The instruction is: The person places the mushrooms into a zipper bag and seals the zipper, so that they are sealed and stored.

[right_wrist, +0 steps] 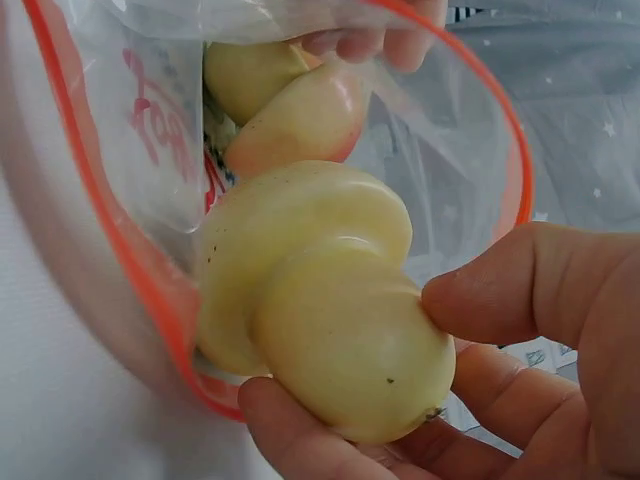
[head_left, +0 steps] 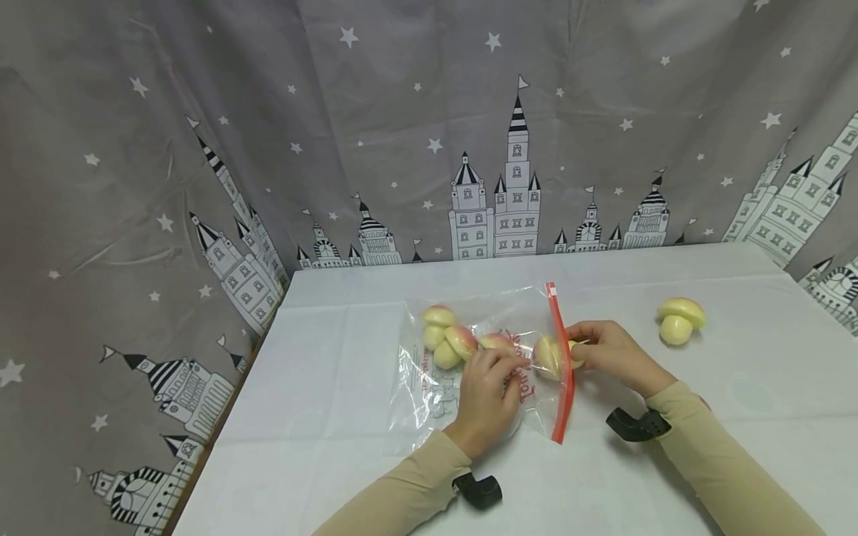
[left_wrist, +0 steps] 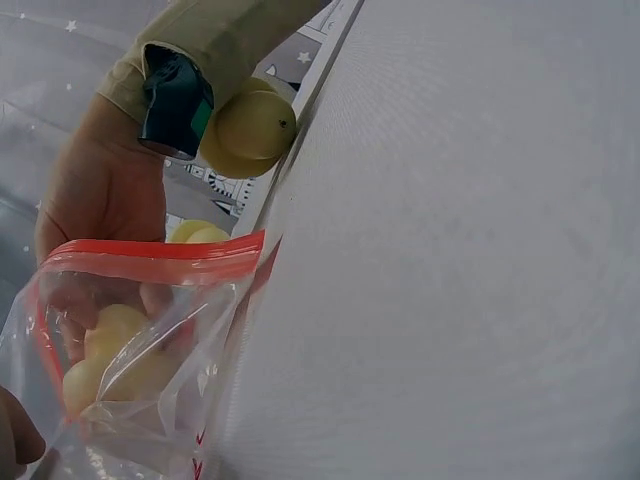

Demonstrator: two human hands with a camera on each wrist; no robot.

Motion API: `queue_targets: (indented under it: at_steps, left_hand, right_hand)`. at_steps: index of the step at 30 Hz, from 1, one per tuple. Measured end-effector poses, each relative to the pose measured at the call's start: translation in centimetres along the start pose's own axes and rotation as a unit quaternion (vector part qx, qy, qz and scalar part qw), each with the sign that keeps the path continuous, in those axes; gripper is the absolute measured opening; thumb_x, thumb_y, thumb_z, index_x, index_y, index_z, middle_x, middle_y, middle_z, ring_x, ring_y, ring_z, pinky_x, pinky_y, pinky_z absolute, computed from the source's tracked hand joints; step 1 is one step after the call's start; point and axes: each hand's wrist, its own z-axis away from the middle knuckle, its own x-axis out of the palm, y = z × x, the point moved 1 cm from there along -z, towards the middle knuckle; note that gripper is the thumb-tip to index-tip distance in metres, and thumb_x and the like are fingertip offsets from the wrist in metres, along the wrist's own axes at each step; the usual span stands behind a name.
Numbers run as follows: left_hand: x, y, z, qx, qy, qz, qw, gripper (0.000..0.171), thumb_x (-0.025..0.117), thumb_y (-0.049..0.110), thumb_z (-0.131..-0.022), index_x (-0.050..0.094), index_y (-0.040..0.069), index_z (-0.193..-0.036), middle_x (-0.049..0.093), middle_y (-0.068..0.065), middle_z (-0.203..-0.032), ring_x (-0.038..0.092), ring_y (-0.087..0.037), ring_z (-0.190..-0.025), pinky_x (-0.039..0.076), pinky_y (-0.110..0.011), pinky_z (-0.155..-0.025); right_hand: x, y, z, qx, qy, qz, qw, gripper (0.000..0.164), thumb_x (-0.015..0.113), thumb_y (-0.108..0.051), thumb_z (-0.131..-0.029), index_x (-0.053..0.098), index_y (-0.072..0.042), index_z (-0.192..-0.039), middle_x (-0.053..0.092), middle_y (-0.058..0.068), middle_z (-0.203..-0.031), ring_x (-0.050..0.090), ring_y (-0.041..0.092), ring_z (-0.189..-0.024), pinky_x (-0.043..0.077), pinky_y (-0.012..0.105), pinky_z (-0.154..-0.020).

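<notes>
A clear zip bag (head_left: 436,409) with a red zip edge (head_left: 561,417) lies on the table, its mouth facing right. Inside are several yellow toy mushrooms (head_left: 461,341) with reddish caps. My right hand (head_left: 613,356) pinches another toy mushroom (right_wrist: 350,340) by its stem, cap first in the bag's mouth. Thumb and fingers stand on opposite sides of that stem. On top of the bag, my left hand (head_left: 488,398) grips the film with bent fingers, partly covering one mushroom inside. Its fingertips (right_wrist: 405,45) show at the top of the right wrist view.
A loose toy mushroom (head_left: 680,320) stands on the white table (head_left: 322,372) at the right. A small reddish bit shows behind the right sleeve (head_left: 704,432), mostly hidden. A grey curtain (head_left: 402,112) with castles and stars hangs along the far edge.
</notes>
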Motion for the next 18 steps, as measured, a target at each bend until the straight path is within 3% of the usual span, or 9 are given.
queue_targets:
  at_steps: [6, 14, 18]
  left_hand:
    - [-0.1, 0.1, 0.0, -0.013, -0.016, 0.005, 0.9998, 0.027, 0.065, -0.001, -0.078, 0.077, 0.014, -0.098, 0.069, -0.001, -0.093, 0.060, -0.019, -0.084, 0.047, -0.033, -0.078]
    - [0.0, 0.0, 0.0, -0.017, -0.019, 0.005, 0.9997, 0.028, 0.065, -0.001, -0.078, 0.078, 0.014, -0.098, 0.068, 0.000, -0.093, 0.061, -0.019, -0.086, 0.048, -0.034, -0.080]
    - [-0.1, 0.0, 0.1, -0.015, -0.018, 0.001, 0.9997, 0.028, 0.065, -0.001, -0.077, 0.078, 0.014, -0.098, 0.068, -0.001, -0.094, 0.061, -0.019, -0.086, 0.048, -0.034, -0.081]
  right_hand:
    - [0.0, 0.7, -0.2, 0.018, -0.012, -0.041, 0.999, 0.045, 0.060, -0.016, -0.093, 0.059, 0.012, -0.128, 0.067, 0.020, -0.119, 0.062, 0.008, -0.087, 0.059, 0.030, -0.076]
    - [1.2, 1.2, -0.7, 0.035, 0.026, -0.097, 0.994, 0.041, 0.063, -0.014, -0.093, 0.059, 0.013, -0.124, 0.066, -0.002, -0.096, 0.059, 0.005, -0.077, 0.055, 0.025, -0.069]
    - [2.2, 1.4, -1.0, 0.023, 0.050, -0.093, 0.994, 0.034, 0.062, -0.011, -0.094, 0.062, 0.013, -0.119, 0.066, 0.002, -0.096, 0.056, 0.008, -0.079, 0.052, 0.023, -0.067]
